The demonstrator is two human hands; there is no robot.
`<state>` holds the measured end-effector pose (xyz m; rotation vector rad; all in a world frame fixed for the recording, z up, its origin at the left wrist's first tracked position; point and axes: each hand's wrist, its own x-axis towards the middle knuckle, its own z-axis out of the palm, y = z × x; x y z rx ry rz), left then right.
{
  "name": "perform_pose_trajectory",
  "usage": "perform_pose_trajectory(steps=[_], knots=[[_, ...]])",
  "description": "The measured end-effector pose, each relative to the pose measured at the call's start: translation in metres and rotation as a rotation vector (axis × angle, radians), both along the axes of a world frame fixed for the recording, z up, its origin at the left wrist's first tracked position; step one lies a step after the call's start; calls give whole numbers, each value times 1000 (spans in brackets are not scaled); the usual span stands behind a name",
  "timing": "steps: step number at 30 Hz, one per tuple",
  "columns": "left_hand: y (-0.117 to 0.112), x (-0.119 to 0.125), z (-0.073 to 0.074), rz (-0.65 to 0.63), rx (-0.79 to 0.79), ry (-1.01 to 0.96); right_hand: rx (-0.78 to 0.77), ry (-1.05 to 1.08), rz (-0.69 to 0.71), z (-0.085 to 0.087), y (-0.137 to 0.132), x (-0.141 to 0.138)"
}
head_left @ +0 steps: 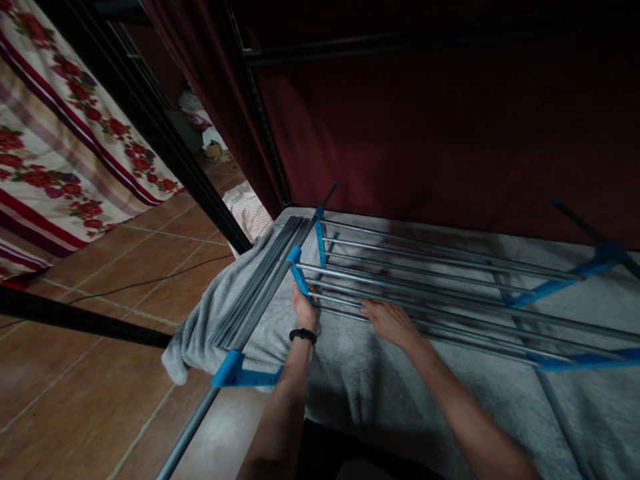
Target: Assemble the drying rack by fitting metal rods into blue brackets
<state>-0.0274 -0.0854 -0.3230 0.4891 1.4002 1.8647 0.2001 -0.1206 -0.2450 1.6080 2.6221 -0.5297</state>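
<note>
A partly assembled rack of grey metal tubes [450, 293] joined by blue plastic brackets lies on a grey blanket. My left hand [303, 312], a black band round its wrist, grips the lower end of the near left blue bracket [300, 275]; some of its fingers are hidden behind it. To the right, my right hand [389, 321] has its fingers curled over the lowest tube [340, 312] of that bracket. Another blue bracket [230, 369] sits on the long upright pole [193, 420], left of my left forearm. A bundle of loose grey tubes [263, 283] lies beside the pole.
The grey blanket [350, 380] covers a bed with a dark metal frame [165, 133]. A maroon curtain [425, 153] hangs behind the rack. To the left are a tiled floor [90, 380], a thin cable [150, 277] and a flowered curtain [65, 133].
</note>
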Motion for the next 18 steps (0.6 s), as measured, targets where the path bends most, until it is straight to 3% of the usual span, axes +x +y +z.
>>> perform_pose_trajectory(steps=[10, 18], knots=[[1, 0, 1, -5, -4, 2, -58, 27, -4, -3, 6, 2], [-4, -4, 0, -30, -10, -5, 368, 50, 81, -17, -25, -5]])
